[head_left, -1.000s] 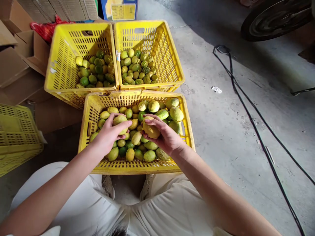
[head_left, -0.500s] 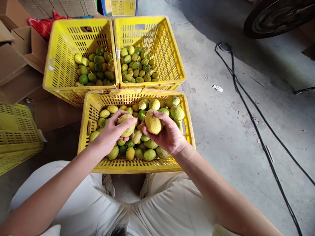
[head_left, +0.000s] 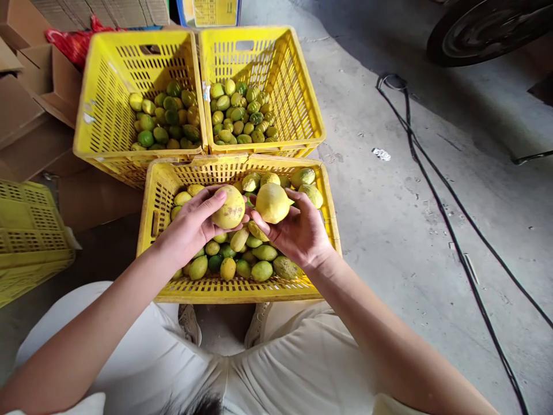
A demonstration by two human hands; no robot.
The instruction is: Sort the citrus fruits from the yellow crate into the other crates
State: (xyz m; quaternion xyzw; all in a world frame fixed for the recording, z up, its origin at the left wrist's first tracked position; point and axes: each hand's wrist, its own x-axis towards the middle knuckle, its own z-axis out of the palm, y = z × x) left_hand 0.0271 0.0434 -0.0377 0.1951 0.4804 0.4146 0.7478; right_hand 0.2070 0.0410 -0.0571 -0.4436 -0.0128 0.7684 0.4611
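Blotched lemon [head_left: 228,208]: gripped by my left hand [head_left: 190,226], above the near crate [head_left: 239,297], eleven o'clock from its centre. Smooth lemon [head_left: 272,203]: cradled in my right hand [head_left: 305,235], one o'clock. Both held apart, seemingly so each skin shows.

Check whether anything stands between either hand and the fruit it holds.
Nothing visible does: the left hand directly grips a brown-marked fruit, and the right hand directly holds a pointed fruit, both above the front crate.
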